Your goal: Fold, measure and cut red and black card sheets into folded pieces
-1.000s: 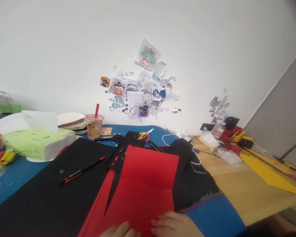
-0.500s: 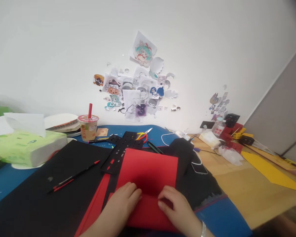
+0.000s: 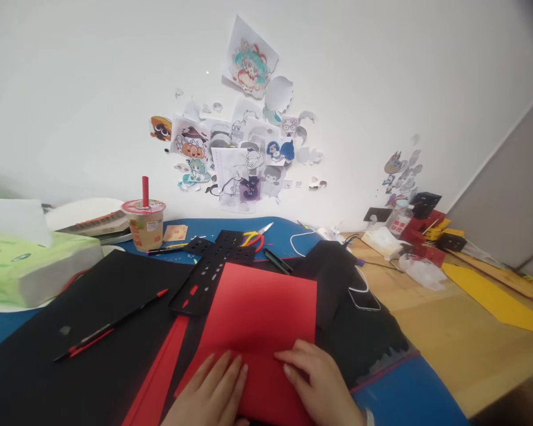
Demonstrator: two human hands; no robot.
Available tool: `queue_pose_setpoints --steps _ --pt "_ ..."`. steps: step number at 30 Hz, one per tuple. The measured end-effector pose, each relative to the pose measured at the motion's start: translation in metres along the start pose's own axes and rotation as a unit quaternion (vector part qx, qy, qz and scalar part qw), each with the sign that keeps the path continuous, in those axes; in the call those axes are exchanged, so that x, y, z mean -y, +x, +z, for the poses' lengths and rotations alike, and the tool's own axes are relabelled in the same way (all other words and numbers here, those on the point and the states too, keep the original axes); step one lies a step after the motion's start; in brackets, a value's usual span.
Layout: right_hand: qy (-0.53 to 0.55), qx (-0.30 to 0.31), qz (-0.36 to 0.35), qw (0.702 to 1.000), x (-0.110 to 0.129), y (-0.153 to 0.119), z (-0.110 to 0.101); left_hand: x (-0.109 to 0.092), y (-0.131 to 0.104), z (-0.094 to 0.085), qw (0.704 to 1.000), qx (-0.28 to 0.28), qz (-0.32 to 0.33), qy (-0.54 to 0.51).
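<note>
A sheet of red paper [image 3: 266, 302] lies in front of me, with a faint crosswise crease in its lower part. My left hand [image 3: 213, 387] rests on the paper's lower left, fingers stretched out flat. On the lower right, my right hand [image 3: 317, 376] touches the sheet with its fingers bent. A small gap shows between its thumb and forefinger tips, and I see nothing held there. Red strips [image 3: 160, 373] lie to the left of the sheet. A black sheet with cut-out holes [image 3: 204, 275] lies behind it on the left.
A large black sheet [image 3: 128, 278] carries a black and red pen [image 3: 115, 324]. Farther back are scissors [image 3: 260, 235], a lidded drink cup [image 3: 144, 225] and a tissue box [image 3: 57, 266]. Dark cloth-like material [image 3: 359, 331] and a phone [image 3: 365, 300] lie right, beside a wooden tabletop [image 3: 453, 349].
My left hand has flattened out and moved toward me over the paper. The sheet's raised fold now lies flatter. My right hand has shifted slightly, and the camera view has moved a little.
</note>
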State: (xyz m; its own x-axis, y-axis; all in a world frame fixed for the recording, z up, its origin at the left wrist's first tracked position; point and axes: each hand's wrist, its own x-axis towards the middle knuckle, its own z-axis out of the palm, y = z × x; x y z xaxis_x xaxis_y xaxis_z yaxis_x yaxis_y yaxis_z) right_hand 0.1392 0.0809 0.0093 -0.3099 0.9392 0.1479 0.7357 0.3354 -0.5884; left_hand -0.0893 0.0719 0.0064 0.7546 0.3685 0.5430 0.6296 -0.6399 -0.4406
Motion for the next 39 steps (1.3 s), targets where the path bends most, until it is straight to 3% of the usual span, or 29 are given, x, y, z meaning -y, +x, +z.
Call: queue_pose_setpoints --steps 8,15,25,30,39 --pt "0.015 0.015 0.01 1.0 0.002 0.005 -0.004 0.0 -0.005 0.008 0.998 0.052 -0.012 -0.024" --pt "0.02 0.024 0.019 0.999 0.006 0.009 -0.008 -0.002 -0.006 0.009 0.995 0.1 0.007 0.03" --pt "0.019 0.034 0.017 0.999 0.004 0.013 -0.008 -0.008 -0.013 0.015 0.995 0.091 -0.004 0.036" --pt "0.004 0.032 0.014 0.999 0.004 0.013 -0.007 -0.012 -0.015 0.014 0.991 0.12 -0.06 0.026" --pt "-0.009 0.022 0.003 1.0 0.002 0.009 -0.002 -0.007 -0.017 0.009 0.993 0.107 -0.043 0.011"
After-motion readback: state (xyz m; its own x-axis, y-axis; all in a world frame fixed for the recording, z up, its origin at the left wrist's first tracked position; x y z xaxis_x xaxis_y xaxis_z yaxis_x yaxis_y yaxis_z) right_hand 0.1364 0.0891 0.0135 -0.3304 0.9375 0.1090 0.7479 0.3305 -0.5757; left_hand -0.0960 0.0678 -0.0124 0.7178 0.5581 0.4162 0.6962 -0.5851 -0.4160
